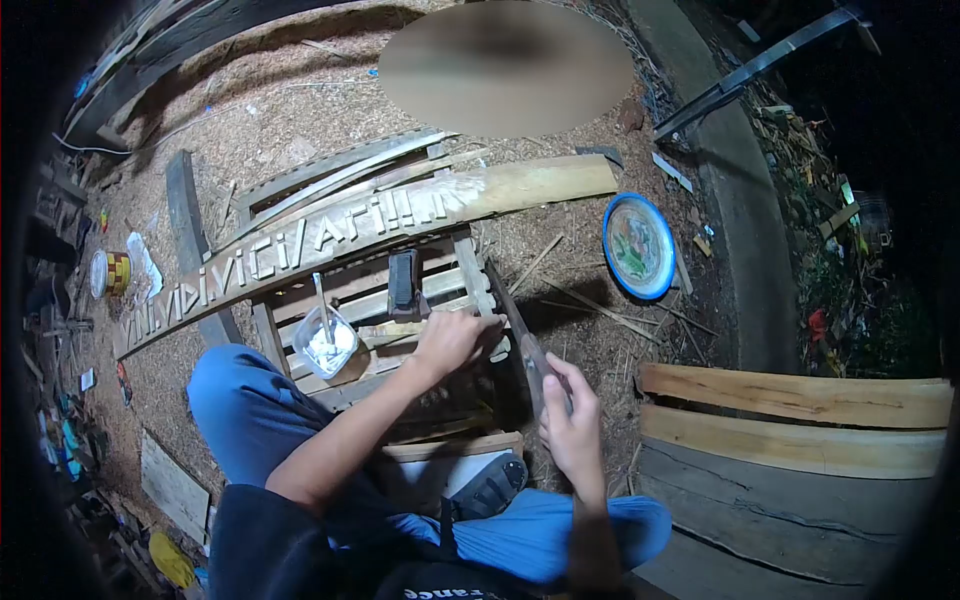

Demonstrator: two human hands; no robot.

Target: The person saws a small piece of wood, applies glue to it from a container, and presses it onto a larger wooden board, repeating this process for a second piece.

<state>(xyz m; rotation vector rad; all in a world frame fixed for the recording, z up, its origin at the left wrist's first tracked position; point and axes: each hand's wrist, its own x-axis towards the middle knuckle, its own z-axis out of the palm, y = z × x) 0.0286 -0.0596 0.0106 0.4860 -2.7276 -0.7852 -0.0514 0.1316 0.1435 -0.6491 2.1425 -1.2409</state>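
My right hand (572, 420) is closed around the lower end of a long, dark, machete-like blade (515, 318), which points away from me. My left hand (452, 342) is closed just left of the blade, fingertips close to it; whatever it pinches is too small to make out. Beyond both hands, a long plank (545, 183) carries raised wooden letters and a whitish smear near their right end. A clear plastic tub (345, 345) of white paste, a stick (321, 297) standing in it, sits left of my left hand. Behind that hand rests a dark block (404, 280).
A slatted wooden frame (468, 265) supports the plank. To the right lies a blue-rimmed tray (652, 292), with thin wood strips (600, 308) below it. Several boards (800, 440) are at lower right. A yellow-red can (110, 273) stands at far left.
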